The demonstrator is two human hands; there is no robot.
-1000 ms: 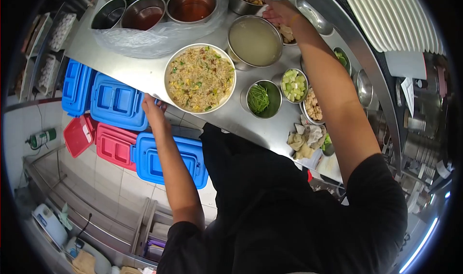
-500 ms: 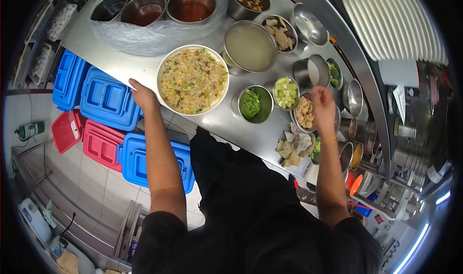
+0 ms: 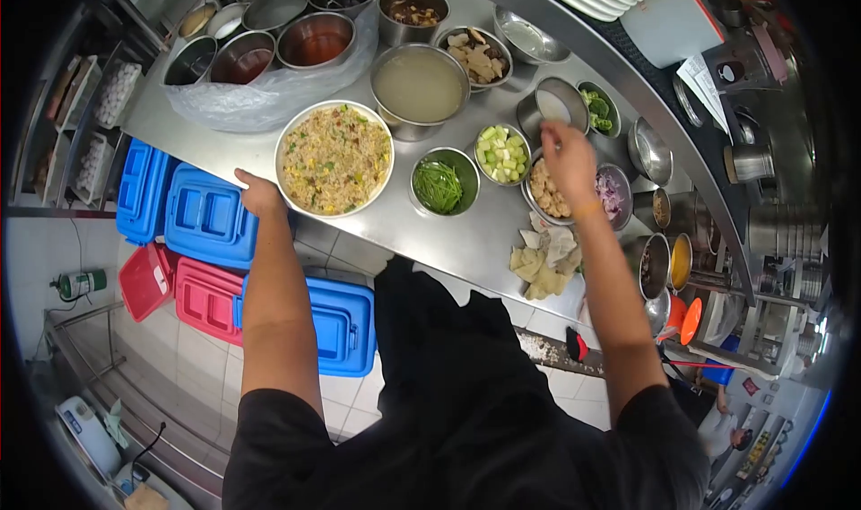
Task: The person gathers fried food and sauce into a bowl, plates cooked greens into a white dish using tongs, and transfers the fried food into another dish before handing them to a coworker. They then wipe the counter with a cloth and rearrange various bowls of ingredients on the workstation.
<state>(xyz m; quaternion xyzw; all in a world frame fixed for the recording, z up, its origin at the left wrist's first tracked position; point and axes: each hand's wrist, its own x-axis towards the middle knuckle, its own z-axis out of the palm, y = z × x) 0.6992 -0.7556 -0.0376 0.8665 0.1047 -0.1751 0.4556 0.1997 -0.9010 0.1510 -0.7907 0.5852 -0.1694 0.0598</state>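
Black sleeves reach over a steel counter [image 3: 480,245], the person's two bare arms spread wide. The left hand [image 3: 260,194] is at the counter's near edge, thumb apart from the other fingers, right beside the white bowl [image 3: 392,165] of fried rice [image 3: 334,160]. From where I stand its fingertips are out of sight, so I can't tell whether it grips the rim. The rice, flecked with green and yellow, sits just to the right of that hand. Below the hand are blue lidded boxes [image 3: 211,214], with a red one [image 3: 208,296] lower down.

The right hand [image 3: 567,151], a thin yellow band [image 3: 587,208] at its wrist, has its fingers drawn together at the near side of a steel pot [image 3: 529,115] with something white inside. I can't tell whether it pinches anything. Just left of and below it, pale diced meat [image 3: 545,191] shows in a metal bowl; to the lower right there is chopped purple onion [image 3: 612,196]. Farther left of this hand come pale green cubes [image 3: 502,154], then cut green stalks [image 3: 439,187], each in its own bowl. Beyond those, up and to the left, stands a wide pot of cloudy liquid [image 3: 420,84]. Nearer the person, below the right hand, lie what look like crumpled cloths [image 3: 547,259].
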